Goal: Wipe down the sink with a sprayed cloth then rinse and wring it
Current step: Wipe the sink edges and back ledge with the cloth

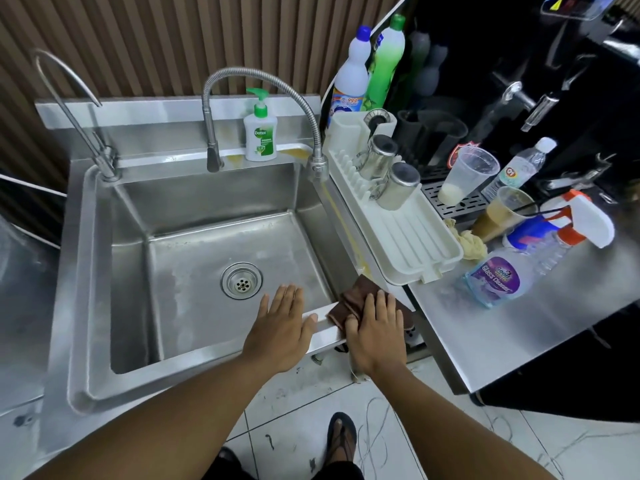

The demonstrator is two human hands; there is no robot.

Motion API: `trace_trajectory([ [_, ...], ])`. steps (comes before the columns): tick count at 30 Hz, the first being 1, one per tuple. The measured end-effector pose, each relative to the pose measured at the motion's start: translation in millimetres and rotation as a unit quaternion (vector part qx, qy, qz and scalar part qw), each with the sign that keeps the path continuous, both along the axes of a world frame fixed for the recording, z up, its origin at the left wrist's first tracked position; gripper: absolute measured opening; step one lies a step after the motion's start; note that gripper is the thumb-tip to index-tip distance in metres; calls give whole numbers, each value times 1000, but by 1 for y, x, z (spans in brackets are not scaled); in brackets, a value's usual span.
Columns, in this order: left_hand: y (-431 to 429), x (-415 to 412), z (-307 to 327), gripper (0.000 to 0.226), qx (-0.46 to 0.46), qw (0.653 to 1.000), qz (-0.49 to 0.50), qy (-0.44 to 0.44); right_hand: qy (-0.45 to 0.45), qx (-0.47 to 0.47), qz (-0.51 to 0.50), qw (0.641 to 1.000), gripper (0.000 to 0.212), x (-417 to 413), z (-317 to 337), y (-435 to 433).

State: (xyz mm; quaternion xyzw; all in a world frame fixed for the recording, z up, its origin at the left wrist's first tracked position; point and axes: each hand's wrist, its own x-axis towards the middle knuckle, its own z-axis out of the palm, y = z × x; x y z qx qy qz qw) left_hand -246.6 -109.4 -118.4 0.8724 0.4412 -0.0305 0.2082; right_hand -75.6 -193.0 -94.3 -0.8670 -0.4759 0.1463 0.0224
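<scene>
Head view. Your right hand lies flat, fingers extended and together, pressing a brown cloth onto the sink's front right corner rim, at about 5 o'clock from the drain. The cloth is under the palm, not gripped. Your left hand is spread open and holds nothing; it sits over the front rim, fingertips reaching above the basin floor, just beside the drain at its 5 o'clock. The two hands are near each other, not touching. The glass cleaner spray bottle lies tilted on the counter at 3 o'clock of the cloth, beside the white drying rack.
</scene>
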Motion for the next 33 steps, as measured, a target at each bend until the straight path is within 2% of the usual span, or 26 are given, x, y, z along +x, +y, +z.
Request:
trace_trajectory([
  [7, 1, 0, -3, 92, 4, 1000, 1, -12, 23, 29, 54, 998, 86, -38, 1, -11],
  [13, 0, -2, 2, 89, 13, 1000, 7, 0, 11, -4, -40, 999, 95, 13, 1, -1],
  [16, -1, -5, 6, 69, -5, 1000, 25, 9, 17, -31, -64, 997, 76, 18, 0, 8],
  [18, -1, -11, 7, 64, -17, 999, 37, 20, 19, -29, -65, 997, 70, 7, 0, 9],
  [21, 1, -23, 5, 66, -22, 997, 50, 46, 17, -20, -34, 999, 74, -19, -1, 6],
  [25, 2, -28, 0, 70, -19, 997, 63, 45, 14, -5, -31, 999, 91, -50, -3, 0],
  [30, 0, -29, -1, 73, -12, 998, 58, 38, 29, -7, -108, 994, 87, -10, -1, 17],
  [33, 1, -31, 1, 72, -17, 998, 60, 32, 16, -11, -104, 994, 79, 3, -3, 21],
])
